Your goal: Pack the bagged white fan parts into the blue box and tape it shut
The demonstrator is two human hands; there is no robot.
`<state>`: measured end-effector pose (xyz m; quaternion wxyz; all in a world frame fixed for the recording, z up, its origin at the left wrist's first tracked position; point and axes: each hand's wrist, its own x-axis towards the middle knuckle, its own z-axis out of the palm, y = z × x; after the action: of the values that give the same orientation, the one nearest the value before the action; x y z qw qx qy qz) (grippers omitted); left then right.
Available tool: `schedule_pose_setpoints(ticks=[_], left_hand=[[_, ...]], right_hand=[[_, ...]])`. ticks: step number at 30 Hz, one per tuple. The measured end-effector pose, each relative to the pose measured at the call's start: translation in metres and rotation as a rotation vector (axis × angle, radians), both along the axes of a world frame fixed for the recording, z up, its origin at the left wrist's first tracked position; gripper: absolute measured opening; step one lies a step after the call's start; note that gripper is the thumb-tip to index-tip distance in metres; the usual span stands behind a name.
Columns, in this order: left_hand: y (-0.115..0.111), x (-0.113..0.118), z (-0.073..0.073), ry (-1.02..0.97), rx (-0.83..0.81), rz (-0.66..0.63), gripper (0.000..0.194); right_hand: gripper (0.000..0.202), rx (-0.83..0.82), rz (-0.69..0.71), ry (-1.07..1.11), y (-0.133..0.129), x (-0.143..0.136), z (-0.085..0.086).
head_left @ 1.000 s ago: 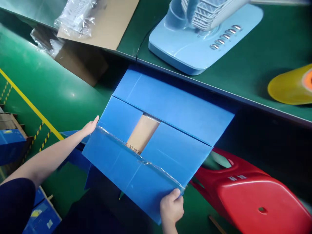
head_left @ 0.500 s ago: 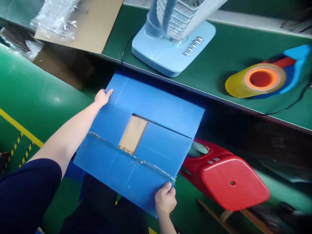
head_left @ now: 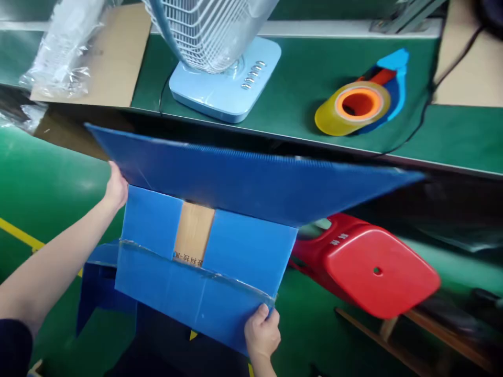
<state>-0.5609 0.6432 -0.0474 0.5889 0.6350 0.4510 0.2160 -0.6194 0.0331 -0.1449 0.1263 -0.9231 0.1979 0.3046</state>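
A blue corrugated plastic box [head_left: 247, 248] is tilted in front of me, its far flap [head_left: 236, 180] raised and its near flap [head_left: 184, 283] lying down. Between the two side flaps shows a strip of brown cardboard [head_left: 193, 230] with printed characters. My left hand [head_left: 117, 187] grips the box's far left corner beside the raised flap, its fingers partly hidden. Around the near right corner my right hand [head_left: 263, 330] is closed, thumb on top. Clear tape runs along the near flap's crease.
On the green workbench [head_left: 298, 68] stand a light blue fan [head_left: 223, 89] and a tape dispenser with a yellow roll [head_left: 349, 107]. Cardboard [head_left: 118, 57] with plastic-wrapped parts [head_left: 66, 52] lies at left. A red stool [head_left: 381, 272] is right of the box.
The far flap, flat before, now stands raised. My left hand has shifted left and down in view with the box's far side. The right hand keeps its corner. The view has turned slightly.
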Motion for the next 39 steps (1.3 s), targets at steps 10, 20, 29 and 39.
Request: schedule_pose_setpoints(ticks=[10,20,29,39], left_hand=[[0.002,-0.026,0.088,0.132,-0.326,-0.097,0.08],[-0.008,-0.1,0.075,0.641,-0.494,-0.091,0.079],[-0.004,-0.087,0.079,0.445,-0.255,-0.052,0.062],[-0.003,-0.101,0.073,0.639,-0.209,-0.29,0.071]], right_hand=[[0.078,0.029,0.001,-0.072,0.015,0.037,-0.011],[0.05,0.392,0.351,-0.68,0.039,0.053,0.026],[0.041,0.418,1.188,-0.638,0.123,0.106,0.041],[0.034,0.696,1.305,-0.61,0.113,0.108,0.099]])
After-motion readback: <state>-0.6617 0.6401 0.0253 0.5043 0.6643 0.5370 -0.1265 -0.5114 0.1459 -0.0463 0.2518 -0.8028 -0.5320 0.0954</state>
